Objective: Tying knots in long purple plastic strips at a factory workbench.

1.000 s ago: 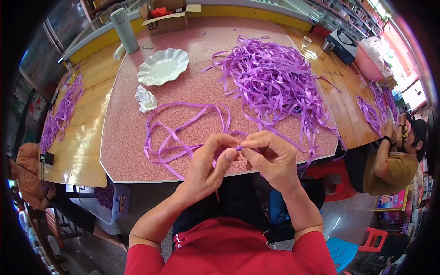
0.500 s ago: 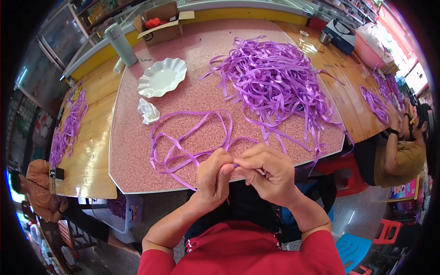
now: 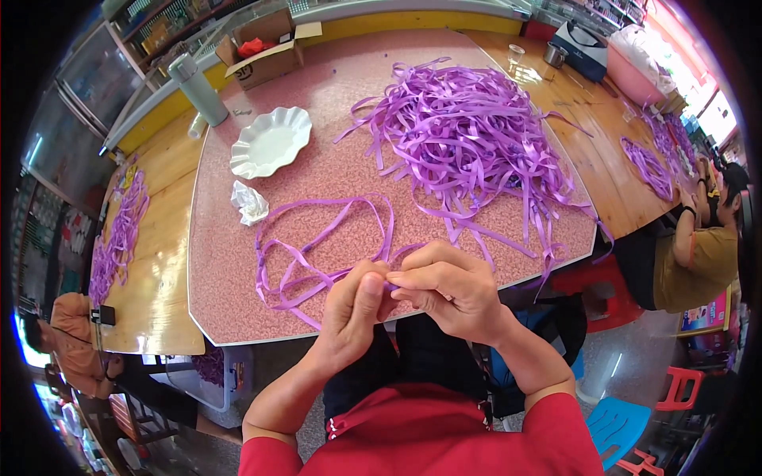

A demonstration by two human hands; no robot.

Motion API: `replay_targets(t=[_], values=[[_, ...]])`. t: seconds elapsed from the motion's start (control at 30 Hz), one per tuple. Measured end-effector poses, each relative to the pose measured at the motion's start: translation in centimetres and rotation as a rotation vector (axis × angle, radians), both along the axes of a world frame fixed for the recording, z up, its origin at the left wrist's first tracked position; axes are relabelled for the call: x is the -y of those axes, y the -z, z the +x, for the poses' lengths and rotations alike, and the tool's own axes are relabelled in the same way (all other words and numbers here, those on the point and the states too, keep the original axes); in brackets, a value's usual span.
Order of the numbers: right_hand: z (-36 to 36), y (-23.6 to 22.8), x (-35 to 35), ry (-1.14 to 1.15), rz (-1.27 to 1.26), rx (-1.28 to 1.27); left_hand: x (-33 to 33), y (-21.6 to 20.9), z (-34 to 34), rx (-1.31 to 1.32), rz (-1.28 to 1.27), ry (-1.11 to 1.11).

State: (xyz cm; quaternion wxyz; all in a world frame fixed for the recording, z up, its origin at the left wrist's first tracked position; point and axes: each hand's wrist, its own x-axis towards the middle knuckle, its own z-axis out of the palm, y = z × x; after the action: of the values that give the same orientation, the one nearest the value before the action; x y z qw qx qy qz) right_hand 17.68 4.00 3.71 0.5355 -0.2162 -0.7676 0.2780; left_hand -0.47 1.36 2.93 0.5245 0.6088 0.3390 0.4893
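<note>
Both hands meet at the table's front edge. My left hand [image 3: 355,308] is closed on a purple ribbon [image 3: 327,279], which runs out in loose loops across the pink tabletop. Thumb and forefinger of my right hand [image 3: 450,292] pinch the same ribbon right beside the left fingertips; only a sliver of purple shows between them. Darker purple bits sit along the loops. Beyond my right hand lies a big tangled heap of purple ribbons [image 3: 476,135], some ends hanging over the front edge.
A white scalloped dish [image 3: 272,143] and crumpled white tissue [image 3: 249,203] lie left on the pink table [image 3: 222,278]. Behind stand a grey-green flask [image 3: 198,91] and an open cardboard box [image 3: 266,59]. People sit at wooden side tables with more ribbons [image 3: 119,230]. A red stool [image 3: 587,289] stands right.
My two hands have shifted slightly left, still together on the ribbon. The view has turned a little, and the ribbon loops lie much as before.
</note>
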Motion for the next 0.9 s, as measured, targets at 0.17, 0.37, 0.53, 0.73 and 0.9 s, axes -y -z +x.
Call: replay_targets(t=[0.17,0.37,0.53,0.73,0.9], values=[[0.0,-0.2,0.2,0.005,-0.052,0.001,0.1,-0.2,-0.7,0.081,-0.113,0.066],[-0.1,-0.3,-0.1,-0.004,-0.083,0.019,-0.1,0.0,-1.1,0.060,-0.075,0.029],[0.4,0.7,-0.5,-0.042,-0.235,-0.015,-0.4,0.1,-1.3,0.047,-0.017,-0.018],[1.4,0.5,-1.2,0.012,-0.353,-0.011,-0.6,0.5,-2.2,0.000,-0.009,-0.040],[3.0,-0.9,-2.2,0.029,-0.485,-0.189,-1.4,0.8,-4.5,-0.098,0.074,-0.198]])
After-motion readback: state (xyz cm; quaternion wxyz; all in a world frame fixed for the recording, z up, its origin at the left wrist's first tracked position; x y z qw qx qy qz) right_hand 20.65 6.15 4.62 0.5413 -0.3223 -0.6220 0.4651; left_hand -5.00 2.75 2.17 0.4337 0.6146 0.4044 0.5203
